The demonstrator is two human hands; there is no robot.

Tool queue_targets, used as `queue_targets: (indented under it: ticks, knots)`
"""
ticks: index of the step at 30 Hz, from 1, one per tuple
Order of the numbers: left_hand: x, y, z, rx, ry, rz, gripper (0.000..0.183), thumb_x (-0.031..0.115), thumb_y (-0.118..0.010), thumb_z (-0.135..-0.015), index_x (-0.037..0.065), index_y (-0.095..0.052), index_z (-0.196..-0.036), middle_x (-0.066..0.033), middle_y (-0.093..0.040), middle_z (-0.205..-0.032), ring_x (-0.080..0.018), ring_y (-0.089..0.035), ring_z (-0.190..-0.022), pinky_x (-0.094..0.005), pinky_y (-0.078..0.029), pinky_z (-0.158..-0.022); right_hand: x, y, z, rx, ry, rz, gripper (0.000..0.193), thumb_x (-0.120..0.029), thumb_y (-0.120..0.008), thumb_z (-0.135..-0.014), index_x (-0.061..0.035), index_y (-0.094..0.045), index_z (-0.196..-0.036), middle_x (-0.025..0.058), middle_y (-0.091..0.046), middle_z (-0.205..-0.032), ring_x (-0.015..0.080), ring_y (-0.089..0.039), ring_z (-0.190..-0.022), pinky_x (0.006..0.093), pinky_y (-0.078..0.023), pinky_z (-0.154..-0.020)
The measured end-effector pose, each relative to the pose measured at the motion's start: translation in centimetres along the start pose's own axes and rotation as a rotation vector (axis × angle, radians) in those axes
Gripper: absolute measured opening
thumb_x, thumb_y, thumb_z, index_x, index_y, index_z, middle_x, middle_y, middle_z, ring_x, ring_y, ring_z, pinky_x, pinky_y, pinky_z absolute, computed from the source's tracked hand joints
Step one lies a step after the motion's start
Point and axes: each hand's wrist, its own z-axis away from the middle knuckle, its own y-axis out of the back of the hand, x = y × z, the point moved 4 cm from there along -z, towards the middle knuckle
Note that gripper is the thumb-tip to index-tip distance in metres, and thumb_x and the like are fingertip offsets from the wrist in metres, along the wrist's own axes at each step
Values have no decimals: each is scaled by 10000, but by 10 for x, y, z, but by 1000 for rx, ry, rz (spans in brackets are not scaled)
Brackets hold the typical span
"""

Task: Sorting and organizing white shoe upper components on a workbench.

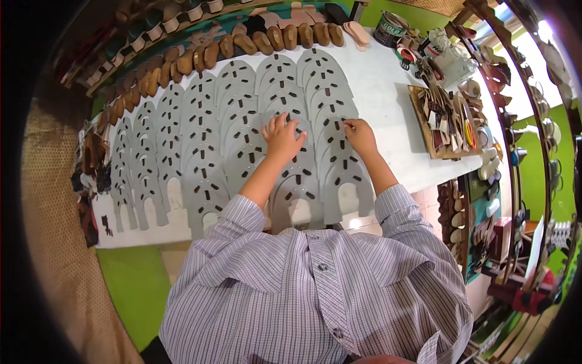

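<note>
Grey arch-shaped pieces, resembling shoe uppers (235,73), lie overlapped in several columns across the white table (388,103). Small dark strips (345,164) sit on them in threes, one at the middle and one on each side. My left hand (284,138) rests over a column right of the middle, fingers spread and nothing seen in them. Over the rightmost column is my right hand (362,137), its thumb and forefinger pinched together beside a dark strip. Whatever is between those fingertips is too small to make out.
Brown shoe lasts (260,42) line the table's far and left edges. At the back right stand a paint can (391,29) and pale insoles (356,35). A wooden board (433,142) holds tools on the right. Shoe racks (503,115) rise beyond it.
</note>
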Motion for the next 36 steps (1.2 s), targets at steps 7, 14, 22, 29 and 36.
queue_targets:
  ticks: [7, 14, 22, 29, 36]
  knots:
    - [22, -33, -63, 6, 103, -74, 439, 391, -606, -769, 140, -570, -1128, -99, -389, -1333, -312, -287, -1250, -563, -153, -992, 59, 9, -74, -25, -2, 16, 327, -202, -570, -783, 2, -611, -1035, 183, -615, -941, 294, -597, -878, 357, -466, -792]
    - [6, -41, -133, 55, 247, -90, 437, 367, -577, -791, 89, -564, -1128, -95, -370, -1345, -305, -253, -1273, -590, -126, -1005, 50, -10, -154, 74, 1, 78, 395, -254, -582, -772, 2, -591, -1072, 189, -622, -911, 308, -595, -873, 365, -462, -785]
    - [9, -40, -169, 67, 347, -33, 351, 347, -581, -784, 71, -651, -989, -61, -400, -1323, -299, -242, -1279, -594, -96, -1018, 49, -29, -200, -25, -179, -16, 402, -332, -601, -747, -4, -629, -977, 171, -643, -843, 288, -618, -767, 360, -471, -704]
    - [7, -41, -183, -41, 359, -71, 295, 358, -593, -782, 111, -691, -910, -39, -389, -1339, -302, -201, -1304, -613, -76, -1013, 44, -33, -214, -196, -131, 111, 338, -352, -626, -740, -16, -654, -755, 131, -626, -663, 238, -604, -587, 339, -463, -582]
    - [20, -57, -193, -42, 335, -12, 277, 355, -558, -814, 141, -692, -926, -42, -370, -1366, -319, -164, -1325, -644, -67, -998, 68, -10, -219, -155, -153, 28, 352, -366, -662, -736, -15, -656, -758, 97, -596, -596, 186, -547, -509, 316, -438, -527]
